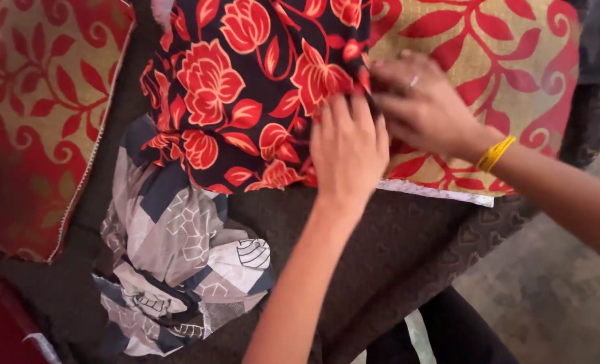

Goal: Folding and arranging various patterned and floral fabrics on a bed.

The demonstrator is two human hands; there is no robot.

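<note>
Black floral cloth (246, 87) lies over the dark brown seat (394, 249); I judge it soft and limp. My left hand (348, 152) presses flat, fingers together; my right hand (425, 108) pinches its edge, the best hold.

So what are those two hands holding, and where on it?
Both the left hand and right hand are on the dark red-flowered cloth, at its right edge; the grip itself is blurred.

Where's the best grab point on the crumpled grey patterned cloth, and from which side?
Pinch the raised fold at the top of the grey patterned cloth, coming straight down from above. It lies bunched on the dark brown surface, ridges standing up, clear of both hands and only its upper edge tucked under the black floral fabric.
</note>
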